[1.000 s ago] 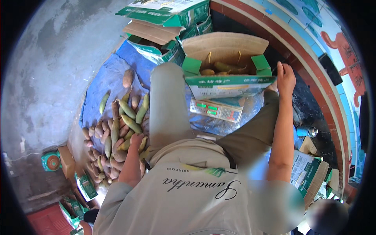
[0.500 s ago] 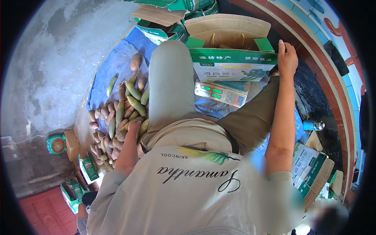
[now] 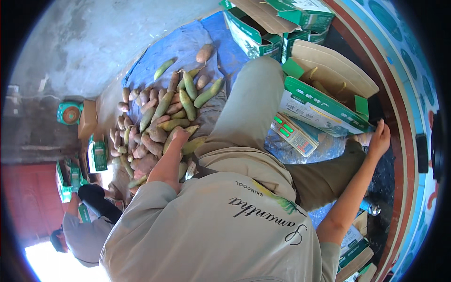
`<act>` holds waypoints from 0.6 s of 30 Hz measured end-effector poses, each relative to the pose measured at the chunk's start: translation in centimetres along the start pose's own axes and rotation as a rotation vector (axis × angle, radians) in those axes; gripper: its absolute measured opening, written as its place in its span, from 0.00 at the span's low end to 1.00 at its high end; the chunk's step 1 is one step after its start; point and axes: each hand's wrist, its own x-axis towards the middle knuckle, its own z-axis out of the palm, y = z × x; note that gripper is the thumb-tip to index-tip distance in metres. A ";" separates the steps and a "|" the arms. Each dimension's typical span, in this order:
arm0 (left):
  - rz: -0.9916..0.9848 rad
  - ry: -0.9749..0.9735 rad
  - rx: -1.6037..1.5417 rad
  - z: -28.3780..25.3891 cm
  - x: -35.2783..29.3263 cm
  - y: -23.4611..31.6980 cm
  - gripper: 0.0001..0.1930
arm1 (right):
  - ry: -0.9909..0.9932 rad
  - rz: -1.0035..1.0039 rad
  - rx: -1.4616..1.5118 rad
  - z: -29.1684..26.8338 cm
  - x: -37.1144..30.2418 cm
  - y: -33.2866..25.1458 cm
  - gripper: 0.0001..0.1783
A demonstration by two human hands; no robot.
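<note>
A loose heap of green radishes (image 3: 186, 104) and reddish-brown sweet potatoes (image 3: 152, 144) lies on the floor to my left. My left hand (image 3: 180, 135) reaches down into the near right side of the heap, among green radishes. Its fingers are mostly hidden, so a hold cannot be made out. On the right, my right hand (image 3: 380, 139) has its curled fingers at the near right corner of an open green-and-white carton (image 3: 324, 105). A few radishes show inside that carton. It rests over a digital scale (image 3: 296, 135) with lit green displays.
More open cartons (image 3: 256, 40) stand beyond my knee. Blue sheeting (image 3: 181, 47) runs under the heap. A blue canister (image 3: 371, 207) and flattened cartons (image 3: 352, 244) lie by my right arm. Another person (image 3: 89, 230) crouches at the lower left, near small green boxes (image 3: 97, 154).
The whole view has swung, so the heap, carton and scale appear turned and shifted right. My left hand stays at the heap and my right hand stays at the carton's corner.
</note>
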 end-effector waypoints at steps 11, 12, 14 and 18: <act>-0.036 -0.246 0.245 1.6 -1.2 -0.6 0.19 | -0.091 0.144 -0.252 -4.2 -2.5 5.6 0.24; 0.096 -0.307 0.432 1.6 -1.3 -0.4 0.19 | -0.101 0.164 -0.232 -4.6 -2.8 6.0 0.25; 0.027 -0.286 0.283 1.7 -2.2 1.3 0.19 | -0.111 0.184 -0.247 -5.5 -3.2 6.4 0.26; -0.118 -0.262 0.128 1.8 -2.1 0.9 0.19 | -0.141 0.205 -0.248 -5.2 -3.2 6.6 0.26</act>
